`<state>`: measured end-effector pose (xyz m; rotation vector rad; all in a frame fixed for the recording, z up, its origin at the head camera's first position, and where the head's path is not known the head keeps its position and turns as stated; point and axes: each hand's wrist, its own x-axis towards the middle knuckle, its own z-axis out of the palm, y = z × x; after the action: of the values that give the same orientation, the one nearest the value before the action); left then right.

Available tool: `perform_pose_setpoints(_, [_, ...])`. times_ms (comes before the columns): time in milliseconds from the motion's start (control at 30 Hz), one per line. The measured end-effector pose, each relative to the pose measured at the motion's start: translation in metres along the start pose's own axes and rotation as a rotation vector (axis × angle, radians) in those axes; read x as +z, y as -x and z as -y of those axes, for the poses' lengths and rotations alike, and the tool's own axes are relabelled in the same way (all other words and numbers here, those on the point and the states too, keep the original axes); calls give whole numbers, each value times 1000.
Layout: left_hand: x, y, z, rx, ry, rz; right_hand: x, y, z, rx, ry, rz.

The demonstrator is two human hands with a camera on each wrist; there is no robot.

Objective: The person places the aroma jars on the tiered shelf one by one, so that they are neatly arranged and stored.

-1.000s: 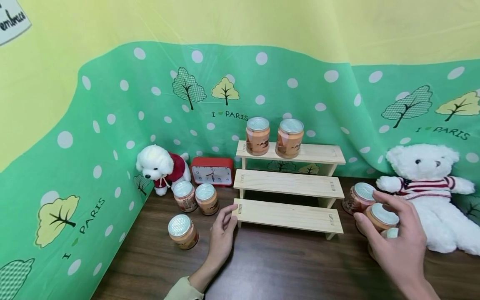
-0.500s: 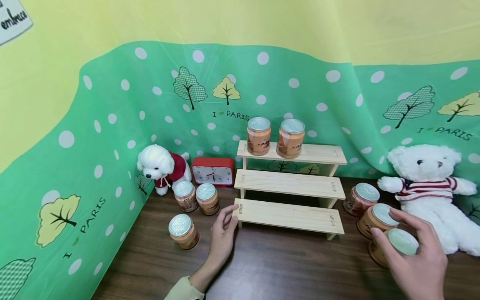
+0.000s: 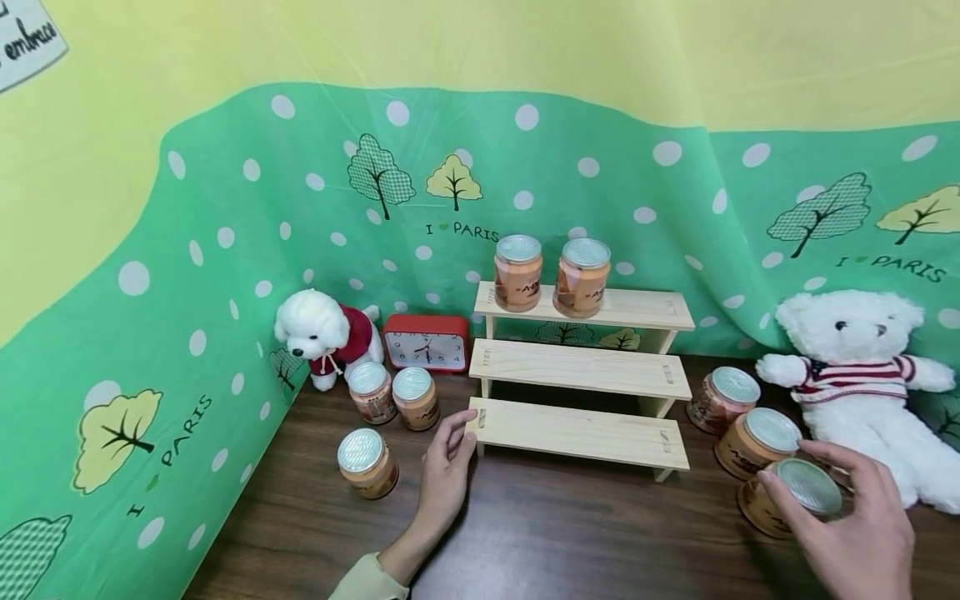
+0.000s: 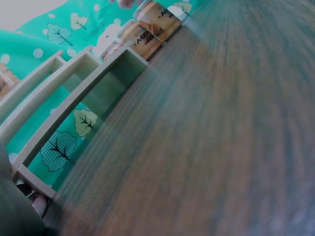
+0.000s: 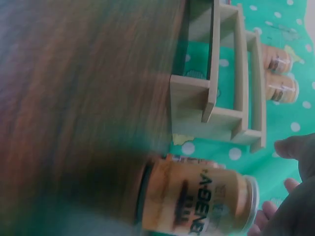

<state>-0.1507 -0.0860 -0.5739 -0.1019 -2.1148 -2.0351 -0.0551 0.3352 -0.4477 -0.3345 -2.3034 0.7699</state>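
My left hand [image 3: 444, 471] holds the left end of the lowest board of a three-step wooden display stand [image 3: 577, 432]. In the left wrist view a fingertip [image 4: 38, 202] shows beside the stand's leg. At the right my right hand [image 3: 862, 512] is spread above the nearest peanut-butter-coloured jar [image 3: 808, 485], thumb and fingers on either side of its pale lid. The right wrist view shows that jar [image 5: 197, 199] upright on the table, with the thumb [image 5: 290, 146] apart from it. Behind it stand two more jars [image 3: 756, 442].
Two jars [image 3: 517, 279] stand on the top board's left half. Several jars [image 3: 367, 467] are at the left, near a red alarm clock [image 3: 427, 343] and a plush dog [image 3: 322, 333]. A white teddy bear [image 3: 855, 392] sits behind the right-hand jars. Patterned cloth [image 3: 247, 217] encloses the table.
My right hand has moved right and toward me, from over the farther jars to the nearest one, and the fingers have come down around its lid. The left hand stays put.
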Motion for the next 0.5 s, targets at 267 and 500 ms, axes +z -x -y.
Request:
perform_pose_setpoints(267, [0, -2, 9, 7, 20, -1, -1, -1, -15, 127, 94, 83])
perform_pose_setpoints(500, [-1, -2, 15, 14, 37, -1, 0, 1, -24, 179, 121, 114])
